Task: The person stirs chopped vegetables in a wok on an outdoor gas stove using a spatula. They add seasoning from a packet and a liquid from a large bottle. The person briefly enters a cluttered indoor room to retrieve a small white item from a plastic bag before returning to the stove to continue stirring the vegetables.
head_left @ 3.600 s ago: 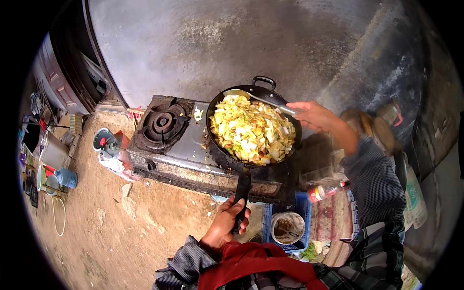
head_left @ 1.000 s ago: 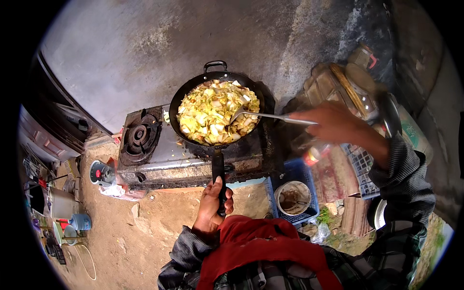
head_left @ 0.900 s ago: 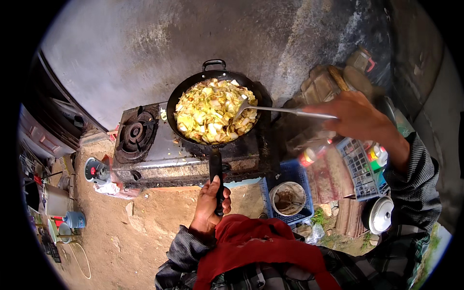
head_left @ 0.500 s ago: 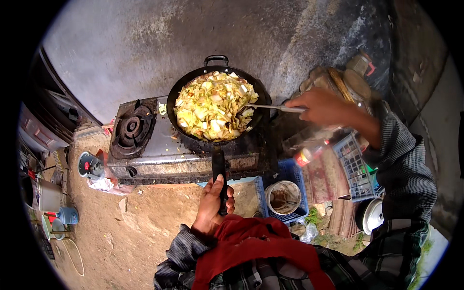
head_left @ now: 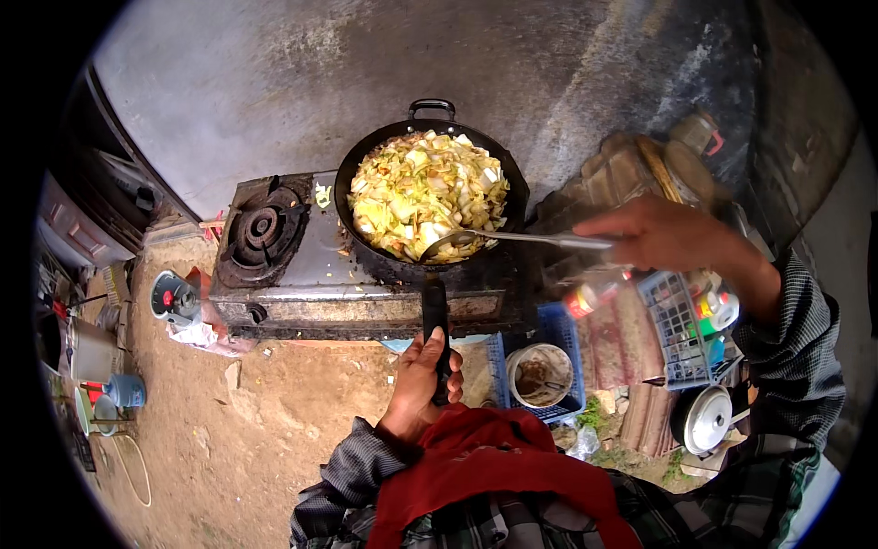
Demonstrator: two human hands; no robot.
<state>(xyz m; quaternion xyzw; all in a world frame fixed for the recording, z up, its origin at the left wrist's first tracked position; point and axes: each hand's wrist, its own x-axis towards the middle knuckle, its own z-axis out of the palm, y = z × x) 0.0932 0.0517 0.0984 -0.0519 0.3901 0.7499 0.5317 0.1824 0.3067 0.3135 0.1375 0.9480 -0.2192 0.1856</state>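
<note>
A black wok (head_left: 523, 188) full of chopped cabbage (head_left: 425, 188) rests on the right side of a two-burner gas stove (head_left: 320, 261). Below its near rim, my left hand (head_left: 422, 382) is closed around the long black handle (head_left: 435, 311). My right hand (head_left: 654, 229), a little blurred, grips the metal handle of a cooking spatula (head_left: 535, 239) from the right. The spatula's head dips into the cabbage at the wok's near edge. Loose cabbage bits (head_left: 323, 195) lie on the stove top beside the wok.
The left burner (head_left: 262, 228) holds no pan. A blue crate with a dirty white bucket (head_left: 540, 375) stands right of the stove front. Farther right are a crate of bottles (head_left: 675, 320) and a lidded pot (head_left: 708, 421). A grey wall (head_left: 393, 55) rises behind.
The spatula's head has moved from the right side of the cabbage to the near edge, and my right hand has come lower and right. My left hand keeps its grip on the handle.
</note>
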